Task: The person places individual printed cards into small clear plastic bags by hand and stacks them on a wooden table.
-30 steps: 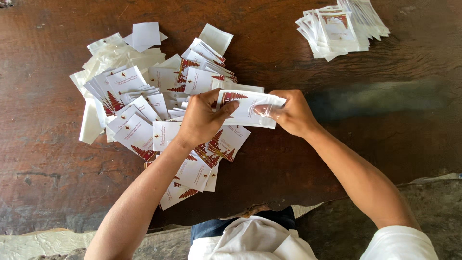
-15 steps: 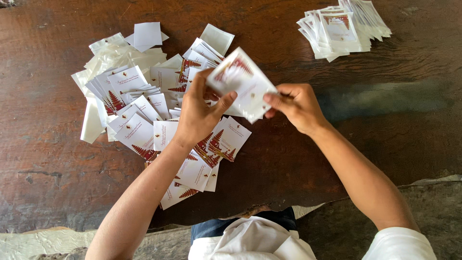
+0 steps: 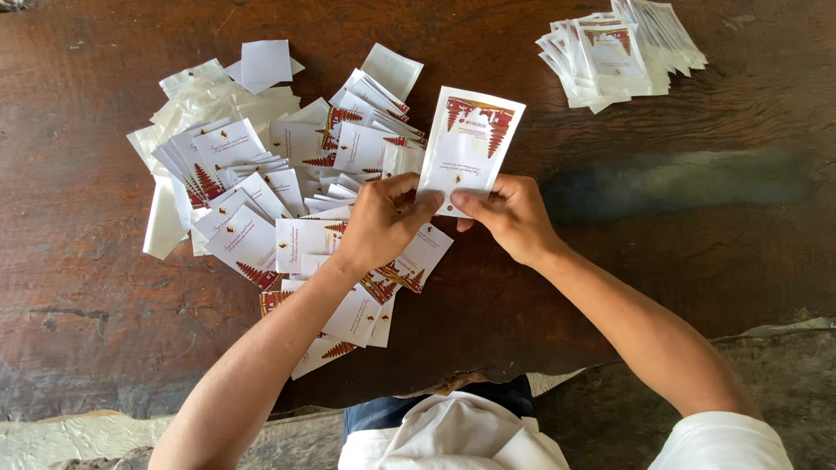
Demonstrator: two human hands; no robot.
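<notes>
One white card (image 3: pixel 470 144) with red print pinched at its lower edge by left hand (image 3: pixel 383 222) and right hand (image 3: pixel 514 218), just right of one loose pile of cards (image 3: pixel 261 200), second neat stack (image 3: pixel 618 48) well right, dark wooden surface (image 3: pixel 104 331)

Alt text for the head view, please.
Both hands, left hand and right hand, hold one white card with red decoration by its lower edge above a dark wooden table. Loose cards lie left; a neat stack sits upper right.
</notes>
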